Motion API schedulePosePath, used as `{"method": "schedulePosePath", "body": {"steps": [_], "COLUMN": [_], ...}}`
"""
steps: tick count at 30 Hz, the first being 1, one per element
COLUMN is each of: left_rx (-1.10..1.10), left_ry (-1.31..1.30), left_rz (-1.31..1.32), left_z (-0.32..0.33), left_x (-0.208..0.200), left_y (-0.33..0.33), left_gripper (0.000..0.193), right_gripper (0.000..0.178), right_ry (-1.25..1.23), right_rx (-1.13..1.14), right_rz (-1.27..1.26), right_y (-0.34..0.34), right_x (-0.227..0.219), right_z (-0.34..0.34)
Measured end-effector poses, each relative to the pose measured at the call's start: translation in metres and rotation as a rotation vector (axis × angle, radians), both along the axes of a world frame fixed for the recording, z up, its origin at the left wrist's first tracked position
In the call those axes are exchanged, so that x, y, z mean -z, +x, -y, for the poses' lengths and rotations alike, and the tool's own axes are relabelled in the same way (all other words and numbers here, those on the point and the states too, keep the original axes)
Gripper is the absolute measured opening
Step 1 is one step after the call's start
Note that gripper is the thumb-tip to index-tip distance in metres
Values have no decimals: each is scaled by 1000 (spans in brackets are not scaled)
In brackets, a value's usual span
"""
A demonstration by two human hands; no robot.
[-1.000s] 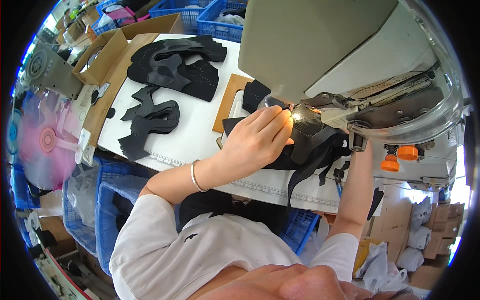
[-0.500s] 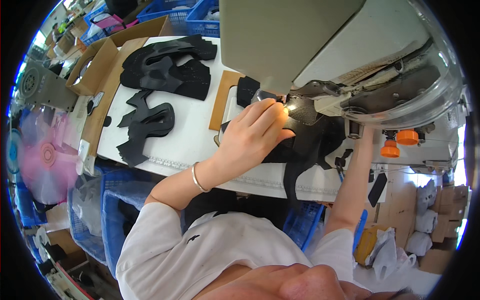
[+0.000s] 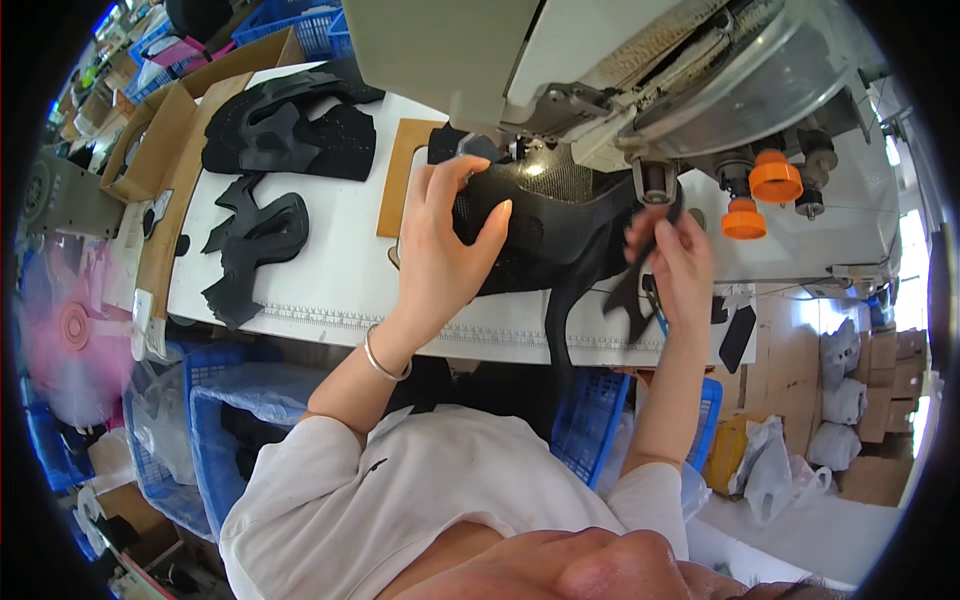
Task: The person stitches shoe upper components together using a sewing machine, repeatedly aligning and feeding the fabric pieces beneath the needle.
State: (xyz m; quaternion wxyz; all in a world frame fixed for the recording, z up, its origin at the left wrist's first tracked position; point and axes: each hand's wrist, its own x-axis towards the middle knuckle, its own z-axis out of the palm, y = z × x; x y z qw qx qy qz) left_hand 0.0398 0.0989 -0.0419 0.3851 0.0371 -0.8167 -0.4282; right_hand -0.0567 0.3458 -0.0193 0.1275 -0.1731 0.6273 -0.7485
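Note:
A black mesh fabric piece [image 3: 560, 215] lies on the white table [image 3: 330, 270] under the head of a grey sewing machine [image 3: 600, 70]. My left hand [image 3: 440, 250] rests on its left part, fingers spread and pressing it down near the needle. My right hand [image 3: 675, 265] pinches the piece's right edge, where a black strap hangs off the table's front. A metal bangle sits on my left wrist.
Two stacks of black cut pieces [image 3: 290, 125] [image 3: 250, 245] lie on the table's left. A tan board [image 3: 400, 175] sits beside the machine. Cardboard boxes [image 3: 150, 150] stand at the far left, blue crates [image 3: 230, 420] under the table. Orange knobs [image 3: 775, 180] stick out of the machine.
My left hand has shifted from curled over the fabric by the needle to lying flat with fingers spread. My right hand has come up into view and grips the fabric's right edge.

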Motion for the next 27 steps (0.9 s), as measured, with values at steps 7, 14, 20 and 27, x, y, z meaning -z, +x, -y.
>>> {"method": "schedulePosePath", "body": {"steps": [7, 14, 20, 27], "left_rx": [38, 101, 177, 236], "left_ry": [33, 195, 319, 398], "left_rz": [-8, -7, 7, 13], "left_z": [4, 5, 7, 14], "left_x": [-5, 1, 2, 8], "left_y": [-2, -3, -5, -7], "left_gripper": [33, 31, 29, 25], "right_gripper": [32, 46, 23, 9], "right_ry": [-118, -234, -255, -220], "right_rx": [126, 109, 202, 198], "right_rz": [-218, 109, 101, 38], "right_y": [59, 64, 59, 59], "right_x": [56, 49, 56, 48], "right_z": [27, 81, 81, 81]}}
